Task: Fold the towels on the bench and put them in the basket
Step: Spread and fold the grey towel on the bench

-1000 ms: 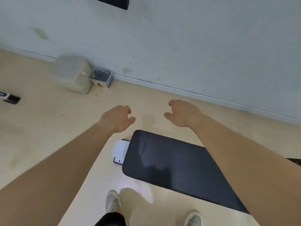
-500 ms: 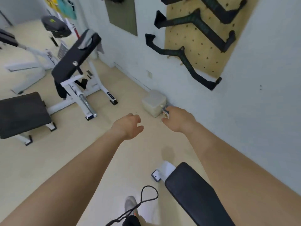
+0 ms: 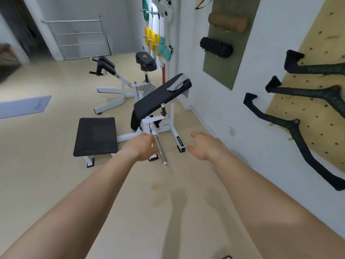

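A grey towel (image 3: 177,83) hangs over the top end of a slanted black bench pad (image 3: 158,98) on a white frame, close to the right wall. My left hand (image 3: 142,148) is stretched forward in the air, fingers loosely curled, holding nothing. My right hand (image 3: 204,146) reaches out beside it, also empty with relaxed fingers. Both hands are well short of the towel. No basket is in view.
A flat black seat pad (image 3: 95,136) stands left of the bench, and a steel bar (image 3: 160,150) juts out toward me. Another white machine (image 3: 119,85) stands behind. Weight plates (image 3: 152,39), foam rollers (image 3: 216,47) and a pegboard (image 3: 315,101) line the right wall. A mat (image 3: 24,106) lies on the floor at left.
My view has swung up and left, away from the dark bench pad at my feet, toward the slanted bench with the towel. Both hands stay stretched out and empty.
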`<act>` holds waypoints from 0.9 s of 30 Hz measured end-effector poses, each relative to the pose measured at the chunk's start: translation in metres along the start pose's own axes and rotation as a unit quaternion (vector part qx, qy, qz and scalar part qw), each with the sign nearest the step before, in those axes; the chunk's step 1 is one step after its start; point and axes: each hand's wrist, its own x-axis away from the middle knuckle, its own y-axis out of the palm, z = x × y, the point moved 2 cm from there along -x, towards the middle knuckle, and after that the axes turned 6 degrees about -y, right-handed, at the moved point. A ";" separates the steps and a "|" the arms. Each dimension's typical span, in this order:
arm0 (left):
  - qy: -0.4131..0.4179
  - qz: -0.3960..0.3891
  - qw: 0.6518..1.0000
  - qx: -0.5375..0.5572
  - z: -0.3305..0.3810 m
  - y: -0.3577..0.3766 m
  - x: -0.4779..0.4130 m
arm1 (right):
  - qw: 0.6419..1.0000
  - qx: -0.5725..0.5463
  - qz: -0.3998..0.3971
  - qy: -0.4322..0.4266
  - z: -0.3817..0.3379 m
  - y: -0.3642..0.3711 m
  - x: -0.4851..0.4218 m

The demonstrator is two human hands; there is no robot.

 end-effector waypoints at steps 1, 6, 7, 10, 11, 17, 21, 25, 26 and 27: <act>-0.003 0.012 1.000 0.001 -0.010 -0.008 -0.012 | 1.000 -0.001 -0.001 -0.003 -0.008 -0.005 -0.018; -0.011 0.020 1.000 -0.001 -0.037 -0.032 -0.081 | 1.000 0.014 -0.002 -0.024 -0.023 -0.024 -0.098; -0.013 0.018 1.000 -0.004 -0.039 -0.035 -0.096 | 1.000 0.018 -0.002 -0.025 -0.021 -0.027 -0.114; -0.021 0.011 1.000 -0.010 -0.039 -0.043 -0.143 | 1.000 0.015 -0.007 -0.023 -0.007 -0.033 -0.163; -0.023 0.011 1.000 -0.010 -0.037 -0.046 -0.161 | 1.000 0.013 -0.008 -0.022 0.000 -0.035 -0.181; -0.024 -0.006 1.000 -0.016 -0.011 -0.063 -0.281 | 0.999 0.019 -0.019 -0.027 0.060 -0.057 -0.289; -0.039 -0.003 0.999 -0.023 0.010 -0.085 -0.353 | 0.999 0.016 -0.026 -0.019 0.109 -0.088 -0.356; -0.045 -0.006 0.999 -0.024 0.040 -0.105 -0.427 | 1.000 -0.004 -0.024 -0.005 0.159 -0.121 -0.424; -0.043 -0.011 0.999 -0.029 0.048 -0.108 -0.444 | 1.000 -0.007 -0.024 -0.003 0.170 -0.127 -0.438; -0.039 -0.014 0.999 -0.035 0.056 -0.112 -0.461 | 1.000 -0.010 -0.025 0.000 0.180 -0.133 -0.452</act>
